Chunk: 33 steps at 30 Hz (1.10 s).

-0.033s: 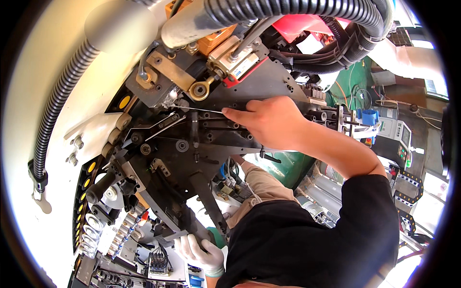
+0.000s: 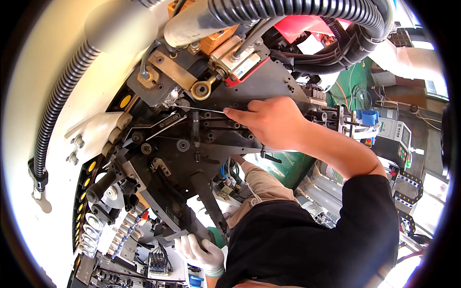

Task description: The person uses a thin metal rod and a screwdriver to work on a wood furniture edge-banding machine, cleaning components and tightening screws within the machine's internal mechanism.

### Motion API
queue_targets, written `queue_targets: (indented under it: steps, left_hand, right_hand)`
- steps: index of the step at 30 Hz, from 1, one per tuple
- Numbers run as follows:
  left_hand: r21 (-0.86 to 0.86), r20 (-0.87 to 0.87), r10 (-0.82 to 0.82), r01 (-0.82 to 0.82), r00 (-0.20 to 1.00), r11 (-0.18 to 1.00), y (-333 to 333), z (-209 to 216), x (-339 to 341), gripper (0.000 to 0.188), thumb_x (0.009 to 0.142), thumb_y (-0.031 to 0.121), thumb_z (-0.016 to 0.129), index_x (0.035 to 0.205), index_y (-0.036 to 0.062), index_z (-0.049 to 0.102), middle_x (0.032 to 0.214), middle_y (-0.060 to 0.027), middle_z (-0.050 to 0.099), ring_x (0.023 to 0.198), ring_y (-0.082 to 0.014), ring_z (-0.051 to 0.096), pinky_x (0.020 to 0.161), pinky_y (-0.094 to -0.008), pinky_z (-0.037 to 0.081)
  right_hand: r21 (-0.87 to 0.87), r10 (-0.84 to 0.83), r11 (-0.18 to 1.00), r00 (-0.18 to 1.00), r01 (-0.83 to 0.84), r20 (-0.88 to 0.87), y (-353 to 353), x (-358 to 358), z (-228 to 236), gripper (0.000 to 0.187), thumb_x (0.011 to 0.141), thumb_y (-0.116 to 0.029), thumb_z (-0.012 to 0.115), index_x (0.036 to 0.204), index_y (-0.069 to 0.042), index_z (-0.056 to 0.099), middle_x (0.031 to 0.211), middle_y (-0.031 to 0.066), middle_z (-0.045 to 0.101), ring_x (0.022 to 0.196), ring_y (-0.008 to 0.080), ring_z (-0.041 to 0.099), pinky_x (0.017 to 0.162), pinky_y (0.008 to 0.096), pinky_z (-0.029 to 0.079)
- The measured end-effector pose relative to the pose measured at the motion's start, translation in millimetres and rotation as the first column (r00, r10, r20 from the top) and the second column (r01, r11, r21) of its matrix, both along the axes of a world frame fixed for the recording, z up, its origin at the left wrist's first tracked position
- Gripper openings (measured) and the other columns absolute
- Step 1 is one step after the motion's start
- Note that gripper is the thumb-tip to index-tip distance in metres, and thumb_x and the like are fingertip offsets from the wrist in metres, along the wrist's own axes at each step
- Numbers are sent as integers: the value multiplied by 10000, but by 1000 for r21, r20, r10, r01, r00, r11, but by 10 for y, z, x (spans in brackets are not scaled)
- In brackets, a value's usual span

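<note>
My bare right hand [image 2: 273, 122] is closed in a pinch on a thin metal rod [image 2: 206, 110], index finger stretched along it. The rod's far end reaches left to a greyish, worn-looking clump [image 2: 173, 99] beneath a dark block [image 2: 156, 86] on the machine. Just above the rod is a brass-coloured rod end [image 2: 200, 90] on a small cylinder [image 2: 235, 60]. Lower down, my left hand [image 2: 204, 254], in a white glove, rests against the lower end of a dark metal bracket [image 2: 180, 228]. Its fingers are loosely extended with the thumb apart, and nothing shows in it.
A thick ribbed hose [image 2: 297, 8] arches across the top, and another black hose [image 2: 60, 96] hangs along the cream panel [image 2: 29, 139]. A dark lever [image 2: 196, 137] stands below the rod. At the right are a control box [image 2: 394, 137] and part of another person's arm [image 2: 408, 60].
The view has shifted very slightly. Both hands and the metal rod stay essentially in place.
</note>
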<state>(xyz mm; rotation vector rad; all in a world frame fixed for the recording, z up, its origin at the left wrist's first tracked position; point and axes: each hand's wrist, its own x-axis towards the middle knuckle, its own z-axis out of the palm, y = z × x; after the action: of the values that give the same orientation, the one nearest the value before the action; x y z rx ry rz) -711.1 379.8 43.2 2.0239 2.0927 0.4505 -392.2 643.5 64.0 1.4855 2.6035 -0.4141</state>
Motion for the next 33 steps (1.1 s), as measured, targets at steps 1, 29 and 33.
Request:
queue_targets:
  steps: [1, 29, 33]
  left_hand:
    - [-11, 0, 1, -1, 1000, 1000, -15, -8, -14, 387, 905, 48, 518, 1242, -112, 621, 1318, -277, 633, 1272, -514, 571, 1093, -611, 426]
    - [-16, 0, 3, -3, 1000, 1000, -16, 16, 2, 377, 886, 13, 511, 1223, -108, 626, 1258, -268, 641, 1251, -516, 585, 1082, -619, 431]
    - [-28, 7, 0, 0, 1000, 1000, -10, 28, -14, 381, 898, 29, 524, 1239, -108, 623, 1259, -265, 640, 1251, -519, 580, 1082, -624, 429]
  right_hand:
    - [11, 1, 1000, 1000, -1, 1, -12, 8, -30, 578, 875, -170, 684, 1447, -241, 637, 846, 39, 633, 710, 264, 695, 581, 402, 542]
    - [-25, 112, 994, 958, -109, 263, -6, 3, 134, 626, 861, -165, 657, 1485, -185, 613, 859, 29, 627, 719, 230, 696, 622, 362, 545]
    - [50, 67, 996, 988, -75, 141, 5, 6, 112, 590, 854, -169, 671, 1443, -210, 650, 829, 14, 612, 714, 230, 686, 636, 364, 542]
